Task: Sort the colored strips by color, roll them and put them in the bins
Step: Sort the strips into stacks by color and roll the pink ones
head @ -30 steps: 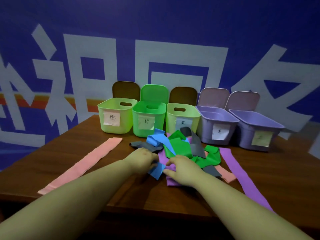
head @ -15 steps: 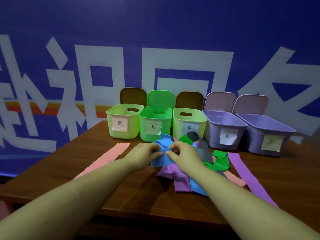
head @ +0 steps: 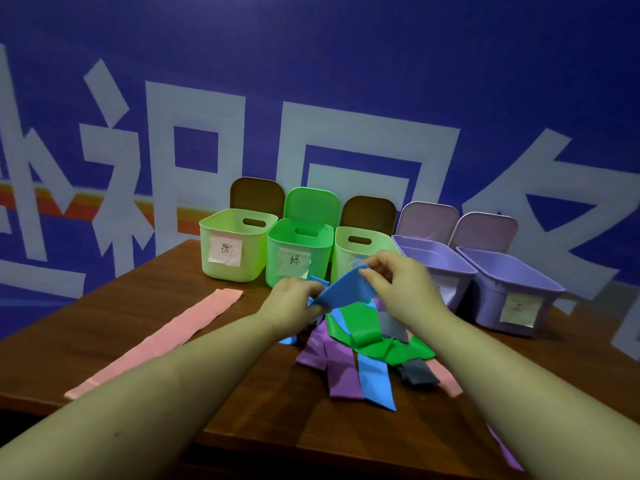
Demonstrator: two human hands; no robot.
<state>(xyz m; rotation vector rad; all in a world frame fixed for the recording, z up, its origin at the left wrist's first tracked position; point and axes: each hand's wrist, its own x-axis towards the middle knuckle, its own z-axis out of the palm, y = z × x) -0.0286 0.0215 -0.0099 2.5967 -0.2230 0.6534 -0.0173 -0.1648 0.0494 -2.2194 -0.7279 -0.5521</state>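
I am pinching the blue strip [head: 346,289] with both the left hand [head: 294,303] and right hand [head: 398,282], fingers curled on it. I am holding it just above the strip pile [head: 363,344], in front of the bins [head: 298,251].

green bin [head: 298,252] label: 绿 | pale green bin [head: 235,247] label: 粉 | other labels unreadable

A brown wooden table [head: 145,306] stands before a blue wall [head: 346,57] with large white characters.

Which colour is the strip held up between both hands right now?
Blue: the strip pinched by the left hand and right hand, head view.
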